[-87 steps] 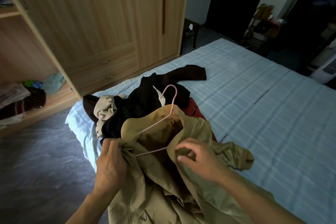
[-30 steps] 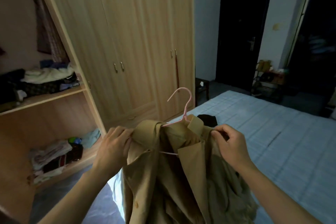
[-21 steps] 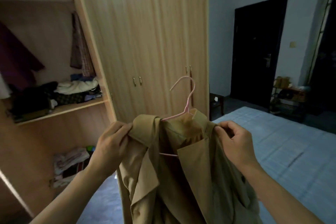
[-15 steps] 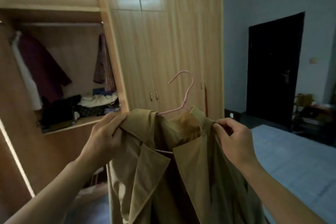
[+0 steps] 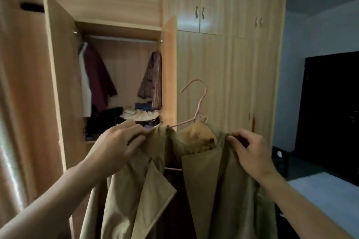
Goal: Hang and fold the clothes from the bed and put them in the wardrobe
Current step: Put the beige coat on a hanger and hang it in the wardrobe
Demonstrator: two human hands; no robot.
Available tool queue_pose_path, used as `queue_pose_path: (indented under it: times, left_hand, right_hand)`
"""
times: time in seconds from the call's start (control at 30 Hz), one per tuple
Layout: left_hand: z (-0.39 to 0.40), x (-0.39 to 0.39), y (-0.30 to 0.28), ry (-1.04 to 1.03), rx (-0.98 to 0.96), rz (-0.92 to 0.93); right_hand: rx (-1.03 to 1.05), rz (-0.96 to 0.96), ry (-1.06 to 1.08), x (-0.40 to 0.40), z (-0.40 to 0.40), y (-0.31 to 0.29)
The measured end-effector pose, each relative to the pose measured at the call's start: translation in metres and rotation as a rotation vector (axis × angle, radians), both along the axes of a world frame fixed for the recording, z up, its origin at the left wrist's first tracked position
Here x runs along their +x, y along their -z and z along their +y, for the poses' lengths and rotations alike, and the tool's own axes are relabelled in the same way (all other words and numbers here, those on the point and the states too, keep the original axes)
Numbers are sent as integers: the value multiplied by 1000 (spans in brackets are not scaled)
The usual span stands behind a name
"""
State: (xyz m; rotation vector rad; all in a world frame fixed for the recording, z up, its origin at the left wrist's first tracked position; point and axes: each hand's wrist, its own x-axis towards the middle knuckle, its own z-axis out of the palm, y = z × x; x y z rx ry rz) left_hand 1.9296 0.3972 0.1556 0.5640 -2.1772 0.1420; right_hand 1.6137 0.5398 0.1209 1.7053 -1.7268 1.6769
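Head view showed a tan coat (image 5: 204, 190) held up in front of the wardrobe (image 5: 223, 64), already draped on a pink hanger (image 5: 198, 109). The left hand (image 5: 116, 147) had its fingers (image 5: 134, 132) pinched on the coat's left shoulder, and the right hand (image 5: 252, 151) gripped the right shoulder, so both were clenched on cloth, with the hanger's hook rising free between them. The coat hung down from that grip, its long axis vertical, collar uppermost.

The relation that mattered was hook to rail. The rail (image 5: 120, 39) ran across the top of the open compartment, above and to the left of the hook, with a maroon garment (image 5: 99, 83) hanging at its left end and a patterned one (image 5: 153, 81) at its right. The bare stretch lay between them. The left hand was nearer that opening. In my judgement the coat needed lifting up and leftward, past the open door's edge (image 5: 169, 75), before the hook could drop over the rail.
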Motion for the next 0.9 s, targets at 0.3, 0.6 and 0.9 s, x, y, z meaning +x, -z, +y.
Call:
queue_pose_path:
  times: [0.3,0.6,0.9]
  left_hand:
    - [-31,18,21,-63,-69,175]
    - [-80,-2,2,-287,-207,241]
    - [-133,-12,25,-381,-221,278]
  right_hand:
    - [79,62,-206,29,-80,-24]
    - [33,171,-118,-26,-151,-33]
    - [-33,-21,-209,-79,-243,0]
